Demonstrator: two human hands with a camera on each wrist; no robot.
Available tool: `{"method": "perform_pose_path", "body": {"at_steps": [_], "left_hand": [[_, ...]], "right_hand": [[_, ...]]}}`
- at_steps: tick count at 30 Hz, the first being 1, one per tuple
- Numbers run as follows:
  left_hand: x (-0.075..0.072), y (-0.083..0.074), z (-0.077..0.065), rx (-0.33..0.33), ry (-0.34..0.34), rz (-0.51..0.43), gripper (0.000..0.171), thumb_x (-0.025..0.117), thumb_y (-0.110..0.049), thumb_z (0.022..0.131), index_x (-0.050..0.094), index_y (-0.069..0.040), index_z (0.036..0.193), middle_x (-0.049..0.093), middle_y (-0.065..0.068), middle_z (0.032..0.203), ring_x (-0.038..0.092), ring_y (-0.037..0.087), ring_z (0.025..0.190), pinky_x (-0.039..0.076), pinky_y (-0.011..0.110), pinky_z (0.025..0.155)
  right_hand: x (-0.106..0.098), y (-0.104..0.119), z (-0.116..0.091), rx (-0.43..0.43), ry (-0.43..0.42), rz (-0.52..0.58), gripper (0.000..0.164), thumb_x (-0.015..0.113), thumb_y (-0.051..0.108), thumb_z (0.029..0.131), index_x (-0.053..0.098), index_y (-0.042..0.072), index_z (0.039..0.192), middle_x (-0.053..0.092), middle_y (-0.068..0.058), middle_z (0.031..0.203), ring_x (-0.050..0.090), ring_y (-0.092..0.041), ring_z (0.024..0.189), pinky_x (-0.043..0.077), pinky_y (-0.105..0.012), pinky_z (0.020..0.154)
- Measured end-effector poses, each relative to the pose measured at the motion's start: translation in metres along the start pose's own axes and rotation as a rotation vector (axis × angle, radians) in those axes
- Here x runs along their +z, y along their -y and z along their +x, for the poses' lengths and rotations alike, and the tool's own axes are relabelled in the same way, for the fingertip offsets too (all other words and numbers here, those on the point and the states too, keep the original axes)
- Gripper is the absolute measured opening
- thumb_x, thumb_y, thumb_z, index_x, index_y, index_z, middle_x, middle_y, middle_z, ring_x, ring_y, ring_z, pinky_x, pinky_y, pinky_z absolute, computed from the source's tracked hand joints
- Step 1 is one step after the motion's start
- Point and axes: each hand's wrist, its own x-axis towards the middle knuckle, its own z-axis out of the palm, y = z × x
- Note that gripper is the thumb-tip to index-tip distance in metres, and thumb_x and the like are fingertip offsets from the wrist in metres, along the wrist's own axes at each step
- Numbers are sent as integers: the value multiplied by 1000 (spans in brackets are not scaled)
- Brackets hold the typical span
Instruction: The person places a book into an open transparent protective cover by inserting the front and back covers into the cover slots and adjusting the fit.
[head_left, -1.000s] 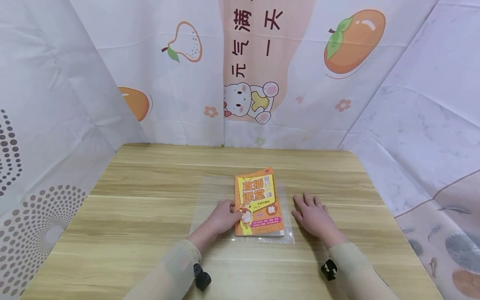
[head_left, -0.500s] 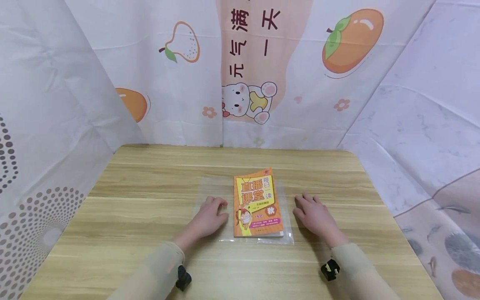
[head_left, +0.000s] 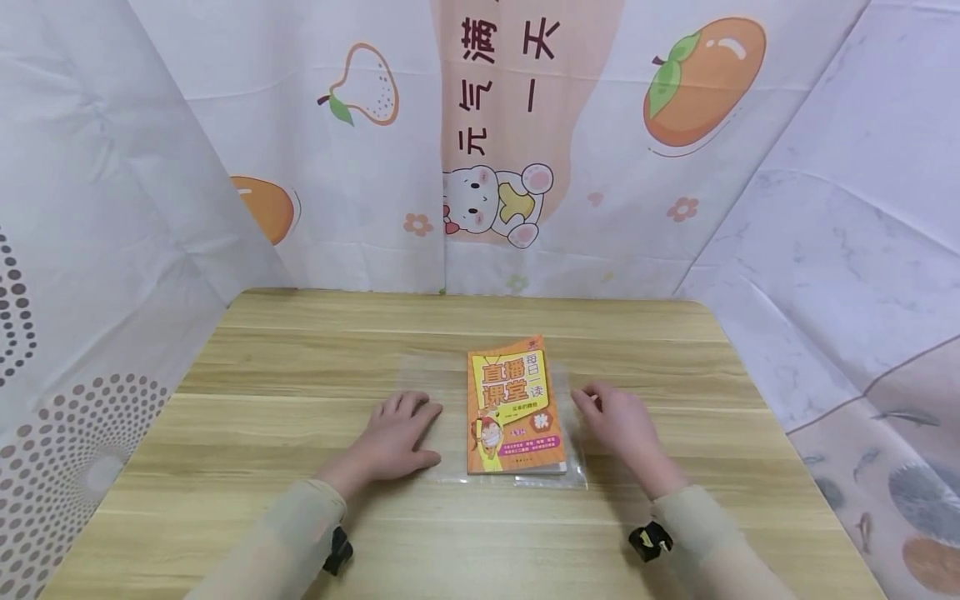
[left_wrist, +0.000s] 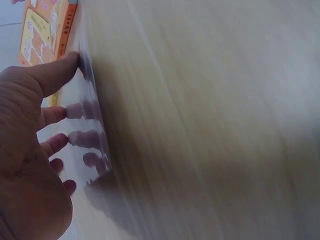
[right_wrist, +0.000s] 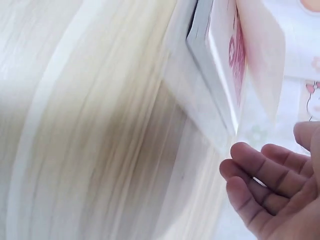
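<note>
I'm watching 1 orange book (head_left: 516, 408) that is lying face up on a clear plastic sheet (head_left: 450, 454) near the middle of the worktop (head_left: 300, 417), between my 2 hands. My left hand (head_left: 393, 437) is reaching over the sheet's left part with its fingers (left_wrist: 55, 145) spread; in the left wrist view, those fingertips and the thumb (left_wrist: 57, 75) are touching the plastic, and the book is sitting just beyond them, apart. My right hand (head_left: 618, 421) is hovering or resting at the sheet's right edge, near the book; its fingers are bending loosely, close together, while the thumb is standing away from them. Whether they're touching the plastic, I'm not managing to tell.
</note>
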Motion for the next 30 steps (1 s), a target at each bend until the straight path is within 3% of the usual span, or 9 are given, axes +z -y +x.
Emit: {"method": "perform_pose_path", "body": {"at_steps": [4, 7, 20, 30], "left_hand": [[-2, 3, -4, 41, 56, 24, 82, 68, -52, 93, 39, -11, 158, 28, 15, 165, 13, 39, 156, 12, 61, 123], [-6, 3, -7, 64, 84, 16, 84, 66, -54, 95, 36, -8, 159, 23, 16, 168, 11, 38, 157, 10, 58, 125], [-13, 5, -9, 102, 102, 60, 91, 68, -60, 91, 35, -9, 160, 24, 16, 167, 24, 34, 154, 19, 55, 124], [-13, 5, -9, 93, 98, 58, 91, 69, -60, 91, 36, -9, 159, 25, 16, 167, 25, 34, 153, 19, 54, 124]], "right_hand": [[5, 9, -1, 43, 78, 45, 36, 55, 40, 105, 67, 5, 107, 59, -3, 74, 51, -17, 64, 43, -32, 56], [10, 13, -2, 82, 128, 80, 37, 55, 42, 105, 65, 7, 102, 58, -4, 74, 52, -18, 64, 44, -32, 55], [28, 20, -10, 181, 283, 224, 27, 62, 31, 102, 59, 11, 84, 59, -4, 67, 54, -17, 54, 43, -28, 48], [35, 17, -13, 194, 326, 181, 27, 61, 27, 103, 58, 11, 81, 59, -5, 65, 55, -17, 53, 45, -28, 47]]}}
